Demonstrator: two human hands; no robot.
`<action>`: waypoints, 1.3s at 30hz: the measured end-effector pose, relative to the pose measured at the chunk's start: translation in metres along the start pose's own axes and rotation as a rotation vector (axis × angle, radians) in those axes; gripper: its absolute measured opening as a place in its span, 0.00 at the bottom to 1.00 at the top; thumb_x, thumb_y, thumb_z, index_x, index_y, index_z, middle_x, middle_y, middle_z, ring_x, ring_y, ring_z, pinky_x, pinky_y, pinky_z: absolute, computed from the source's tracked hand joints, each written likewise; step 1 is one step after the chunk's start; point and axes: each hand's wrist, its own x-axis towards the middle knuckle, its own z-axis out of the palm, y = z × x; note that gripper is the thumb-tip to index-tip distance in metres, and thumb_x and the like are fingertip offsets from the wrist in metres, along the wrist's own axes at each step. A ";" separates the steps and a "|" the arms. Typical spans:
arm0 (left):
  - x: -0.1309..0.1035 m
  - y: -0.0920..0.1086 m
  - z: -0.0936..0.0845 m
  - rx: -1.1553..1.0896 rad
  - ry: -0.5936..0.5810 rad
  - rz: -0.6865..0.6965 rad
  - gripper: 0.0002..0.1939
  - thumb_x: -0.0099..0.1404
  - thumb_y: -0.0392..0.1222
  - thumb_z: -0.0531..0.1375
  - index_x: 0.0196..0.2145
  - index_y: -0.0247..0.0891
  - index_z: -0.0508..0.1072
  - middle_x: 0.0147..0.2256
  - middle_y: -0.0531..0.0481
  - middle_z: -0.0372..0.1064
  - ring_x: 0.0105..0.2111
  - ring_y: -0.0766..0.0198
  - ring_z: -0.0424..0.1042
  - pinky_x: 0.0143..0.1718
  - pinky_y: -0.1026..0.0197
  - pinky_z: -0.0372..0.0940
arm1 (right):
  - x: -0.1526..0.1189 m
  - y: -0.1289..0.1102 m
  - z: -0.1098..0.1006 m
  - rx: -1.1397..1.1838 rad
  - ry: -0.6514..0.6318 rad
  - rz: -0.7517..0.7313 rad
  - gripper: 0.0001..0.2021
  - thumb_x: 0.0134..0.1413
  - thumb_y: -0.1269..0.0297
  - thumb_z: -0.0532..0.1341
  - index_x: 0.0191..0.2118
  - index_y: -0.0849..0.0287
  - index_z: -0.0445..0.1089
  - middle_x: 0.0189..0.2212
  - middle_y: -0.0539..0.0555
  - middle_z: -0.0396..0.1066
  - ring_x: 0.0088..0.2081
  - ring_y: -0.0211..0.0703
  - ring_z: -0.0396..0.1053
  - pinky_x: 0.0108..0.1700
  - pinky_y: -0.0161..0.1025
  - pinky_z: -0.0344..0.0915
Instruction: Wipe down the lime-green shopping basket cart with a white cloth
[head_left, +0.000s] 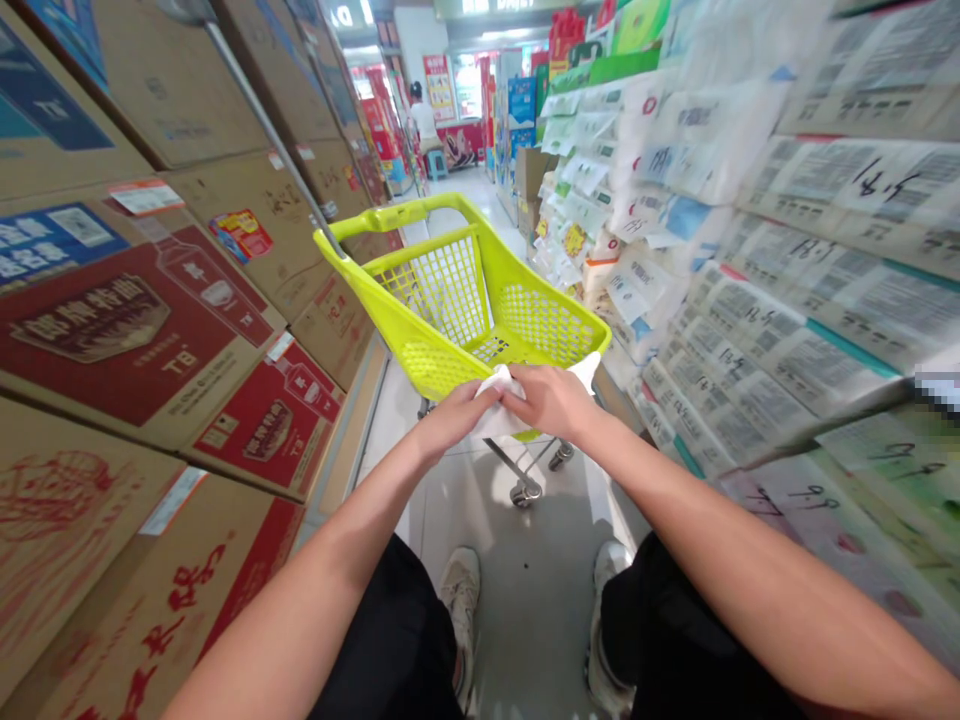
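Note:
In front of me stands a lime-green plastic shopping cart (551, 310), its perforated basket turned with the near end toward me. Before that near end my two hands meet on a crumpled white cloth (495, 420), which could also be a paper wipe. My left hand (457, 412) pinches its left part between thumb and fingers. My right hand (551, 395) is closed on it from the right, and a white corner sticks out beyond the knuckles. Whether the cloth touches the cart's rim is hard to tell.
Stacked cartons (142, 300) wall the aisle's left side. Packs of tissue paper (810, 250) with handwritten prices fill the right. A metal pole (259, 105) slants down to the cart's handle. Farther off, a person (422, 120) is by a blue stool (436, 163).

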 end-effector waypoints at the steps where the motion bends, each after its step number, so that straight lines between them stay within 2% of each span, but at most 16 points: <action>1: 0.000 0.000 -0.003 0.071 -0.038 0.018 0.16 0.59 0.53 0.71 0.33 0.36 0.79 0.32 0.47 0.76 0.33 0.57 0.74 0.34 0.60 0.66 | 0.001 -0.001 0.001 0.011 0.007 0.003 0.23 0.72 0.47 0.50 0.48 0.59 0.74 0.42 0.61 0.80 0.44 0.54 0.77 0.40 0.40 0.61; 3: 0.003 0.002 -0.008 0.180 -0.021 0.093 0.17 0.60 0.55 0.69 0.32 0.37 0.79 0.30 0.50 0.74 0.30 0.61 0.70 0.30 0.63 0.63 | 0.003 -0.002 0.005 0.057 0.055 -0.017 0.22 0.73 0.47 0.51 0.51 0.59 0.73 0.45 0.61 0.80 0.47 0.54 0.77 0.43 0.41 0.64; 4: 0.006 0.003 -0.011 0.184 0.034 0.141 0.16 0.60 0.54 0.69 0.32 0.38 0.79 0.28 0.51 0.73 0.29 0.62 0.68 0.28 0.64 0.61 | 0.005 -0.002 0.007 0.093 0.097 -0.042 0.22 0.73 0.48 0.51 0.54 0.60 0.72 0.48 0.61 0.79 0.49 0.54 0.76 0.46 0.41 0.65; 7: 0.011 0.011 -0.021 0.049 0.207 0.241 0.16 0.56 0.50 0.70 0.39 0.40 0.77 0.32 0.53 0.74 0.29 0.64 0.68 0.29 0.65 0.61 | 0.010 -0.005 0.013 0.193 0.243 -0.134 0.24 0.74 0.52 0.51 0.65 0.61 0.63 0.60 0.64 0.73 0.58 0.53 0.71 0.56 0.44 0.65; 9: 0.012 0.018 -0.030 -0.049 0.308 0.284 0.22 0.54 0.47 0.70 0.47 0.42 0.76 0.38 0.53 0.76 0.31 0.63 0.71 0.31 0.64 0.63 | 0.012 -0.010 0.016 0.205 0.294 -0.159 0.27 0.74 0.52 0.51 0.69 0.64 0.59 0.64 0.66 0.68 0.62 0.54 0.68 0.61 0.46 0.62; 12: 0.013 0.025 -0.049 -0.001 0.387 0.288 0.29 0.52 0.44 0.68 0.53 0.42 0.72 0.35 0.53 0.76 0.27 0.63 0.70 0.29 0.63 0.61 | 0.013 -0.018 0.018 0.134 0.246 -0.127 0.30 0.72 0.49 0.53 0.69 0.65 0.59 0.62 0.67 0.70 0.60 0.56 0.69 0.60 0.48 0.62; 16: 0.016 0.024 -0.084 0.258 0.477 0.322 0.24 0.57 0.44 0.64 0.51 0.38 0.72 0.20 0.60 0.60 0.18 0.67 0.56 0.23 0.64 0.53 | 0.013 -0.028 0.017 0.012 0.149 -0.072 0.28 0.71 0.47 0.54 0.66 0.61 0.63 0.54 0.64 0.75 0.54 0.58 0.71 0.55 0.49 0.63; 17: 0.017 0.024 -0.092 0.325 0.524 0.372 0.21 0.58 0.44 0.63 0.50 0.39 0.72 0.20 0.60 0.58 0.19 0.67 0.56 0.24 0.64 0.54 | 0.013 -0.030 0.016 -0.003 0.164 -0.074 0.28 0.71 0.46 0.54 0.65 0.61 0.64 0.54 0.64 0.75 0.54 0.58 0.71 0.55 0.49 0.62; 19: 0.016 0.025 -0.106 0.509 0.624 0.505 0.18 0.60 0.43 0.62 0.48 0.39 0.73 0.24 0.57 0.62 0.23 0.65 0.62 0.31 0.62 0.61 | 0.014 -0.032 0.014 -0.021 0.229 -0.089 0.28 0.72 0.45 0.53 0.64 0.61 0.65 0.55 0.65 0.75 0.56 0.59 0.69 0.57 0.49 0.60; 21: 0.012 0.027 -0.115 0.781 0.711 0.622 0.18 0.61 0.42 0.61 0.49 0.39 0.75 0.35 0.50 0.70 0.36 0.58 0.70 0.46 0.55 0.66 | 0.016 -0.033 0.011 -0.048 0.279 -0.085 0.27 0.72 0.45 0.52 0.63 0.62 0.67 0.56 0.66 0.74 0.57 0.59 0.68 0.57 0.49 0.59; 22: 0.010 0.028 -0.118 0.929 0.735 0.653 0.19 0.61 0.42 0.62 0.50 0.40 0.75 0.42 0.46 0.72 0.44 0.53 0.71 0.53 0.50 0.64 | 0.018 -0.032 0.009 -0.067 0.270 -0.072 0.26 0.72 0.46 0.52 0.61 0.61 0.68 0.55 0.66 0.75 0.56 0.59 0.69 0.56 0.48 0.60; 25: 0.006 0.030 -0.123 1.276 0.681 0.652 0.20 0.62 0.45 0.63 0.52 0.42 0.77 0.54 0.41 0.70 0.59 0.41 0.62 0.67 0.36 0.47 | 0.022 -0.028 0.008 -0.112 0.127 -0.009 0.21 0.74 0.51 0.50 0.54 0.59 0.72 0.47 0.62 0.79 0.48 0.56 0.74 0.46 0.45 0.63; 28: 0.006 0.031 -0.127 1.404 0.506 0.623 0.14 0.65 0.50 0.62 0.45 0.44 0.79 0.46 0.42 0.73 0.56 0.40 0.63 0.68 0.34 0.42 | 0.027 -0.023 0.011 -0.104 0.058 -0.007 0.20 0.77 0.54 0.47 0.52 0.55 0.75 0.45 0.59 0.80 0.43 0.51 0.76 0.40 0.41 0.62; 31: 0.007 0.032 -0.130 1.443 0.420 0.608 0.13 0.68 0.52 0.59 0.41 0.45 0.80 0.39 0.43 0.74 0.49 0.43 0.64 0.62 0.37 0.49 | 0.030 -0.022 0.015 -0.035 0.131 -0.079 0.21 0.78 0.55 0.45 0.57 0.53 0.74 0.49 0.57 0.80 0.46 0.49 0.76 0.42 0.40 0.62; 35: 0.005 0.032 -0.125 1.487 0.447 0.588 0.11 0.68 0.49 0.59 0.40 0.45 0.80 0.38 0.43 0.76 0.46 0.44 0.66 0.56 0.39 0.51 | 0.028 -0.031 0.016 0.052 0.266 -0.235 0.23 0.78 0.55 0.45 0.57 0.54 0.75 0.55 0.57 0.77 0.52 0.49 0.72 0.51 0.43 0.62; 39: 0.001 0.035 -0.114 1.460 0.446 0.575 0.16 0.64 0.44 0.59 0.50 0.44 0.76 0.41 0.44 0.79 0.46 0.46 0.69 0.54 0.42 0.54 | 0.029 -0.039 0.016 0.054 0.426 -0.284 0.24 0.76 0.50 0.49 0.61 0.58 0.73 0.61 0.62 0.72 0.59 0.56 0.67 0.58 0.50 0.59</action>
